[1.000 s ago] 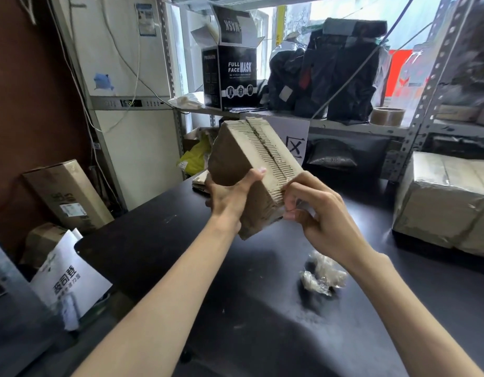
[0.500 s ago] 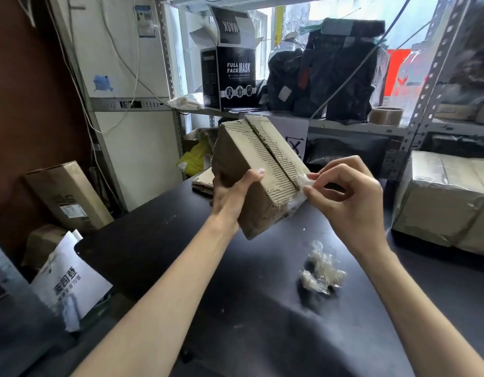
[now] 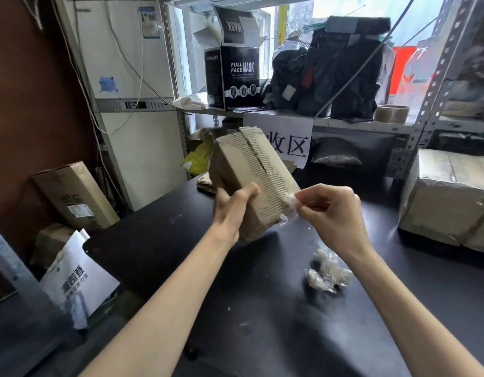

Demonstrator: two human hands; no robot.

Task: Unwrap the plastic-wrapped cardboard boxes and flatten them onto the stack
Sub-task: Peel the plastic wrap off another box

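Mid-unwrap, the left grip (image 3: 234,210) curls round the cardboard box (image 3: 251,175) above the tabletop (image 3: 257,317) while the right grip (image 3: 332,210) pinches plastic film (image 3: 289,204) at its corner, which likely needs peeling clear next.

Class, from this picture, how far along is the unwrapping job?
Done: a crumpled plastic wad lies on the table. In hand: the left hand grips a cardboard bundle while the right hand pinches plastic wrap at its corner. Left: flattening it, plus the wrapped package at right.
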